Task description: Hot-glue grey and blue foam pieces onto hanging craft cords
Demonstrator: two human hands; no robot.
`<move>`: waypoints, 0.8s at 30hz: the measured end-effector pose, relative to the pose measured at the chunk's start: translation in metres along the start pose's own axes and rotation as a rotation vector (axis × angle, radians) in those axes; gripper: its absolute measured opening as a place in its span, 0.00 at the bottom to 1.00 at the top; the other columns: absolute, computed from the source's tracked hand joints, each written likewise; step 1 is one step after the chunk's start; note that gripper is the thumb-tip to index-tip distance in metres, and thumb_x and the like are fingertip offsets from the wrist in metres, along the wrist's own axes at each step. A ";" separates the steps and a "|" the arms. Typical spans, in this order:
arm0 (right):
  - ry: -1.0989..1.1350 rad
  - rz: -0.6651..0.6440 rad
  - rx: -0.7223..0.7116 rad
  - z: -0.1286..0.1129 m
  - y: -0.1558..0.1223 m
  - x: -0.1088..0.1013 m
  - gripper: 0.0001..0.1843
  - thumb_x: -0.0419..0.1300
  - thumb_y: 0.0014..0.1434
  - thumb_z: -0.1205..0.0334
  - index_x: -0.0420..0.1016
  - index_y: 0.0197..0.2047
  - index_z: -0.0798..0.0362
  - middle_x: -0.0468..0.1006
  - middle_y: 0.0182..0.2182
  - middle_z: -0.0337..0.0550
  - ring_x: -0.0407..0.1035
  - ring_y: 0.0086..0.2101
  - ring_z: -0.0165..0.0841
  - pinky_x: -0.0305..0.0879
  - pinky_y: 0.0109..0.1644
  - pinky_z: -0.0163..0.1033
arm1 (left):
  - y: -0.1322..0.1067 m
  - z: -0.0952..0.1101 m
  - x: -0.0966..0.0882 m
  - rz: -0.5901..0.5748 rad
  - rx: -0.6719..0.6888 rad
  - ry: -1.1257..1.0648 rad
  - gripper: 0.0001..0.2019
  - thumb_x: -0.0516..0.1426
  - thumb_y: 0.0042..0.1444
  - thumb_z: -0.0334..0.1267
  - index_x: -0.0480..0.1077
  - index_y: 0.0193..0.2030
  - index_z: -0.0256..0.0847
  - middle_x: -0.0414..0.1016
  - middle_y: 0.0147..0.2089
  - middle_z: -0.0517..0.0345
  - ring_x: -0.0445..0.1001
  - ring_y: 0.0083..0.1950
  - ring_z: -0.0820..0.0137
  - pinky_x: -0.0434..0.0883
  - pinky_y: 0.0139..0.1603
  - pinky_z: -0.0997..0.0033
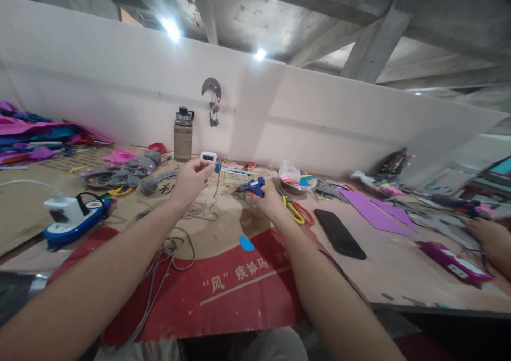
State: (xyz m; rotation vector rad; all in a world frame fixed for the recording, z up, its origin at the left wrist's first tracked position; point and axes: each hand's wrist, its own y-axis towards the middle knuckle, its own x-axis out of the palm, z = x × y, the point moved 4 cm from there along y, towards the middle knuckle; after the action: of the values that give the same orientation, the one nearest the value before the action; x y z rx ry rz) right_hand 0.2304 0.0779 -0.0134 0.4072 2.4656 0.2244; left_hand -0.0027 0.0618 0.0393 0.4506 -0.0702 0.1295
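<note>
My left hand (194, 179) is raised over the cardboard with its fingertips pinched on a small blue piece (217, 167). From that piece a grey cord (216, 190) hangs down to the loose coils on the board. My right hand (270, 198) grips a blue glue gun (254, 187), whose nozzle points left, low over the board. A flat blue felt scrap (246, 243) lies on the red part of the cardboard (235, 292), between my forearms. Close to my right wrist are yellow-handled scissors (293, 210) and an orange-handled tool (306, 214).
A water bottle (182, 137) stands by the wall. Grey felt pieces (123, 173) and a blue power strip (75, 225) lie on the left. To the right are a black phone (339, 233), purple sheets (373, 212) and a magenta case (455, 264). Another person's hand (489, 238) is at far right.
</note>
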 end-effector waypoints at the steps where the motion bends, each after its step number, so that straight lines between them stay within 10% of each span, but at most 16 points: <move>1: -0.048 0.062 0.001 -0.001 -0.002 -0.006 0.10 0.62 0.40 0.65 0.62 0.23 0.52 0.71 0.29 0.49 0.67 0.39 0.44 0.62 0.42 0.47 | -0.001 0.000 0.002 -0.026 0.012 -0.004 0.07 0.59 0.47 0.39 0.69 0.28 0.37 0.61 0.18 0.66 0.57 0.17 0.80 0.55 0.17 0.79; 5: -0.129 0.312 -0.176 -0.030 -0.023 -0.019 0.10 0.59 0.48 0.59 0.61 0.29 0.52 0.69 0.36 0.54 0.62 0.44 0.47 0.59 0.47 0.53 | -0.004 0.002 0.007 -0.057 0.084 0.071 0.08 0.58 0.49 0.40 0.70 0.33 0.37 0.65 0.21 0.64 0.62 0.19 0.78 0.61 0.20 0.78; 13: 0.800 -0.250 -0.167 -0.090 -0.044 0.051 0.24 0.62 0.46 0.56 0.51 0.40 0.48 0.68 0.33 0.36 0.67 0.27 0.27 0.66 0.33 0.36 | -0.012 0.014 0.007 -0.038 0.272 0.332 0.09 0.55 0.50 0.38 0.73 0.36 0.37 0.74 0.29 0.57 0.69 0.27 0.74 0.65 0.28 0.75; 24: 0.399 0.082 -0.460 -0.097 -0.045 0.025 0.06 0.55 0.56 0.58 0.65 0.32 0.52 0.62 0.25 0.34 0.56 0.27 0.27 0.54 0.31 0.33 | -0.007 0.000 0.010 -0.078 0.071 0.078 0.05 0.57 0.49 0.36 0.70 0.32 0.37 0.71 0.22 0.59 0.67 0.21 0.76 0.65 0.22 0.76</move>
State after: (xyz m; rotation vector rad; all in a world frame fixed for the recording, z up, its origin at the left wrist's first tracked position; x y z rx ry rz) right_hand 0.1423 0.0379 0.0381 0.2811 2.6682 0.9667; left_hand 0.0081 0.0566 0.0376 0.5177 0.0284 0.0724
